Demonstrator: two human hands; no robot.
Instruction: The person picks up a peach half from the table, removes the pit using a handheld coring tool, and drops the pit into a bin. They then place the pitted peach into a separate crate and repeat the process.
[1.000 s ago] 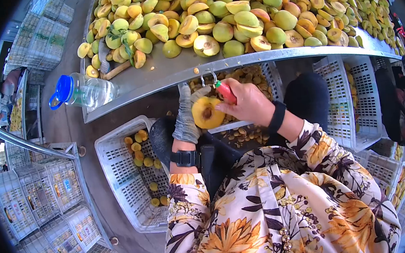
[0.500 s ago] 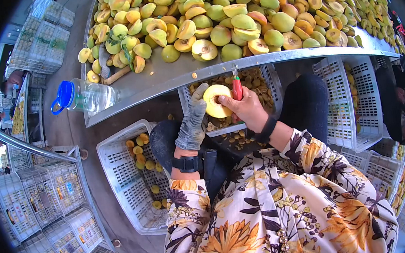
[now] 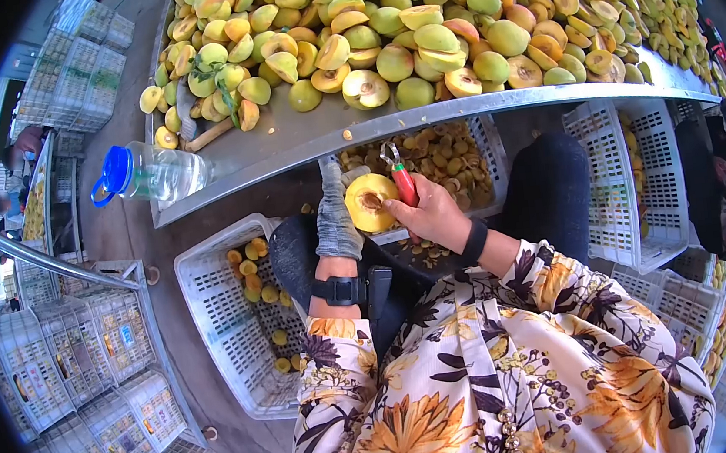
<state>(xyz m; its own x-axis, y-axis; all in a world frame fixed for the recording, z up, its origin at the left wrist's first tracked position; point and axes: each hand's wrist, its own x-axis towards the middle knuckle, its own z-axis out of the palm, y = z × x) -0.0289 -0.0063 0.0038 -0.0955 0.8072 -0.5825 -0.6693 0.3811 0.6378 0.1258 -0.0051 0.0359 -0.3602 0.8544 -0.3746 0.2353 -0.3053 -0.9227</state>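
Observation:
My right hand [image 3: 438,214] is closed round the red handle of a pitting tool [image 3: 405,186], whose metal loop points up. Its thumb also presses on the cut face of a yellow peach half [image 3: 368,205], where a rough brown hollow shows at the centre. Just left of the fruit, my left hand [image 3: 336,220], in a grey glove, stretches up toward the table's edge with fingers extended and nothing visible in it. Above both hands, a heap of halved peaches [image 3: 395,63] covers much of the metal table [image 3: 310,131].
Under the table edge stands a crate [image 3: 488,149] of fruit scraps. A white crate [image 3: 215,328] with some peach halves is at my left, another crate [image 3: 609,190] at my right. A blue-capped water bottle [image 3: 161,172] lies on the table corner. Stacked crates [image 3: 70,359] stand far left.
My left hand has come off the peach half and moved up and left. My right hand now holds the fruit, lower and more to the left, with the tool tilted.

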